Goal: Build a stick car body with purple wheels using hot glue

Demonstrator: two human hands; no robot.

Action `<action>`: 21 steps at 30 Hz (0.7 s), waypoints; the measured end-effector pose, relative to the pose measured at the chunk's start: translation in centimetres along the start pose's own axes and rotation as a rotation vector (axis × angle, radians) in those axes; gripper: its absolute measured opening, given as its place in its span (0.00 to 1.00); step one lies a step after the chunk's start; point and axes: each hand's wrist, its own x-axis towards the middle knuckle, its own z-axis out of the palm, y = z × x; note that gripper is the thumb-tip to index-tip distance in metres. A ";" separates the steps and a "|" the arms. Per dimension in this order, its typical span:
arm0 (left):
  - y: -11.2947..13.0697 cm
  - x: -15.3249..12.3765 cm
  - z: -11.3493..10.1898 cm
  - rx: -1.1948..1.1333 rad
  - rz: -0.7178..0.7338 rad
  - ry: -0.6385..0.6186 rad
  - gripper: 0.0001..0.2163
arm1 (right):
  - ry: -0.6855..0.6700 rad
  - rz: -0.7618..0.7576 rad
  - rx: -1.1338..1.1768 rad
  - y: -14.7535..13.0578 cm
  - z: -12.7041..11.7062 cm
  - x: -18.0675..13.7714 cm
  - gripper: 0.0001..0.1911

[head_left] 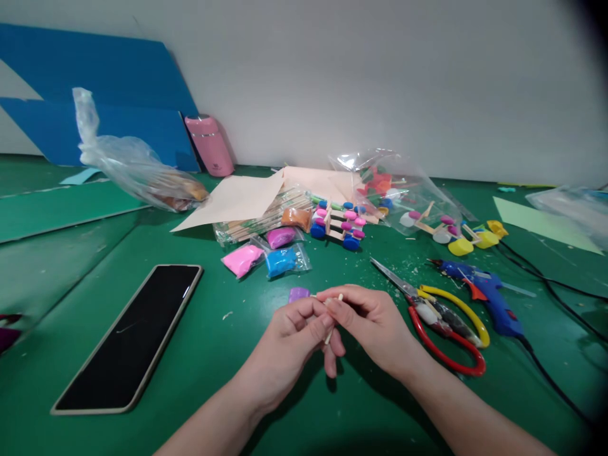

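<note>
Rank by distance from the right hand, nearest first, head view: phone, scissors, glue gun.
1. Scissors: just right of the right hand.
2. Glue gun: farther right, past the scissors.
3. Phone: over on the left, beyond the left hand.

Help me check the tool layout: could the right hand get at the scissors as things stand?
Probably yes: the scissors lie beside the right hand, with nothing visible between them, though that hand is pinching a thin stick.

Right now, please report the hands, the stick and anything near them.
Left hand and right hand pinching thin stick. Purple piece just beyond left hand. Scissors near right forearm, apart from stick.
</note>
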 end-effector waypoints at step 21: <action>0.1 0.0 0.1 -0.036 -0.011 0.052 0.07 | 0.022 0.042 -0.020 0.0 -0.2 0.0 0.11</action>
